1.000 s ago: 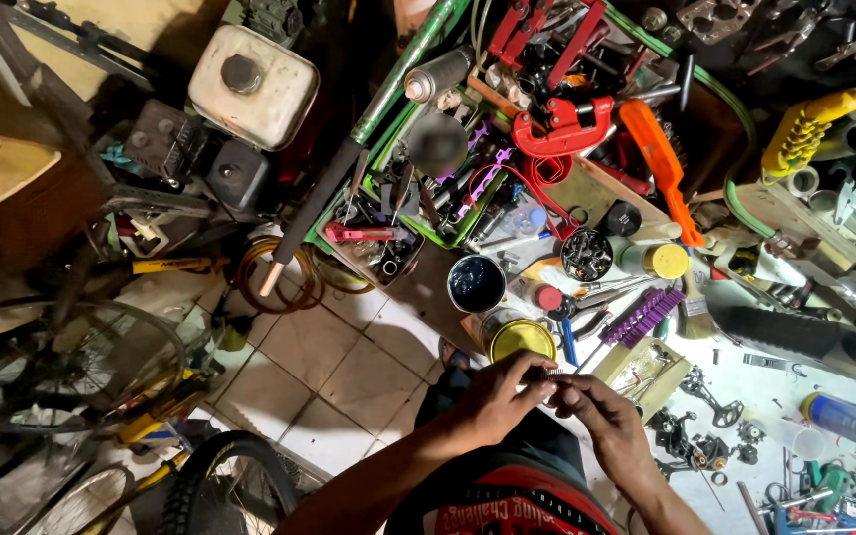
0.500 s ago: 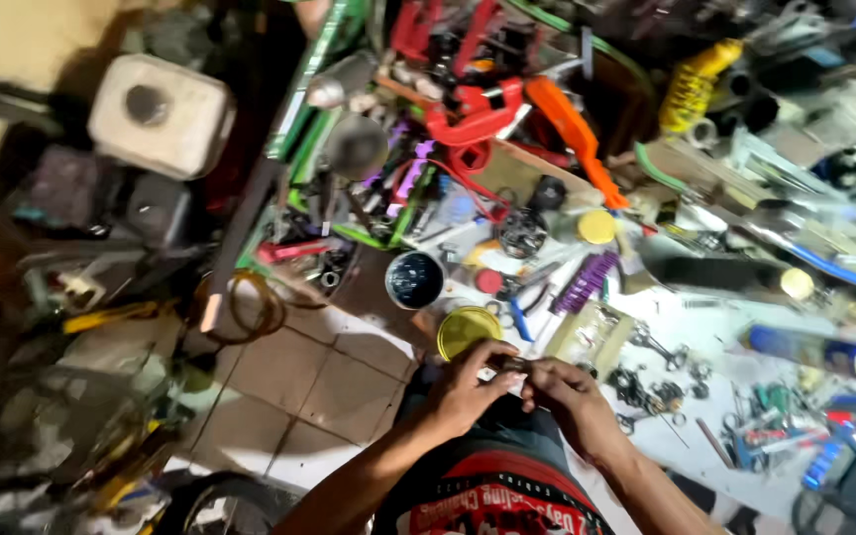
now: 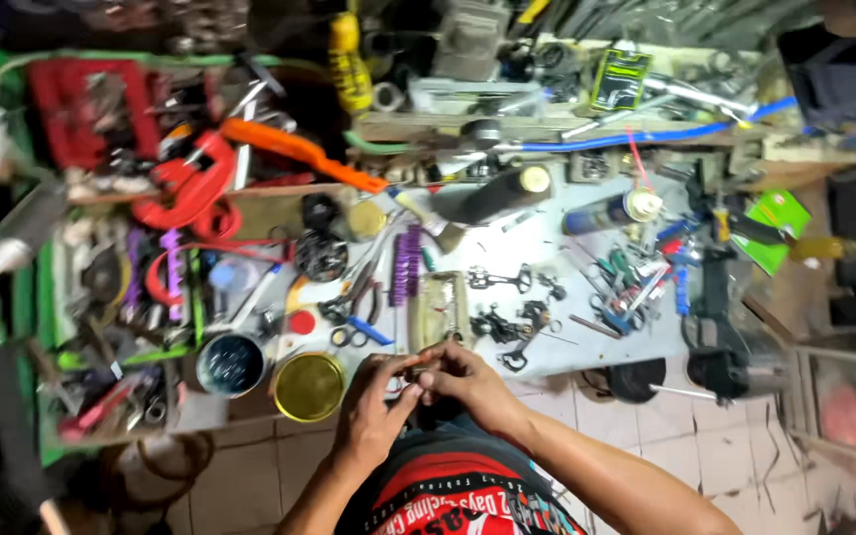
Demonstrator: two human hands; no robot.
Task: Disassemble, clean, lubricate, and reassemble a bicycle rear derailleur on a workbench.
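Both hands meet low in the view, at the near edge of the cluttered tabletop (image 3: 567, 248). Left hand (image 3: 374, 421) and right hand (image 3: 468, 381) are drawn close, fingers (image 3: 410, 369) curled in and pressed together around a small dark part (image 3: 420, 372); what kind of part cannot be told, most of it hidden by the fingertips. The part sits between the two hands, above the person's lap and just off the tabletop's near edge. Just left of the left hand, a round yellow tin lid (image 3: 309, 386); beside that, a round dark can (image 3: 231, 364) with a shiny inside. Directly beyond the hands lies a flat, oblong clear packet (image 3: 439, 309), with a purple ribbed grip (image 3: 406, 265) next to it. Small red cap (image 3: 301, 322) near the tin lid. Farther back: a dark spray can with a yellow cap (image 3: 502, 192), lying on its side; a blue spray can with a white cap (image 3: 606, 212); a long orange handle (image 3: 299, 154); a red clamp-like tool (image 3: 185, 193). Far right, a flat green card package (image 3: 777, 226), tilted; top centre, a dark blister pack with a green border (image 3: 619, 81). Blue hose (image 3: 646, 136) runs along the back. Tiled floor (image 3: 250, 485) below.
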